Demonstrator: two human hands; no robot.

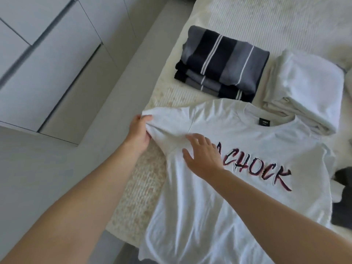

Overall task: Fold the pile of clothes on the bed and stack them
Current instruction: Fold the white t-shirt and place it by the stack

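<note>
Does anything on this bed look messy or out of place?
Nothing much stands out. The striped stack and the white stack sit folded beside each other. The white T-shirt lies spread face up; its sleeve is bunched only because the left hand grips it while the right hand presses on the chest. Dark clothes wait unfolded at the right edge.

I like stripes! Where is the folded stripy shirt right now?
In the head view, the folded dark-and-grey striped shirt lies on the cream ribbed bedspread, beyond the spread-out white printed T-shirt and left of the folded white clothes.
</note>
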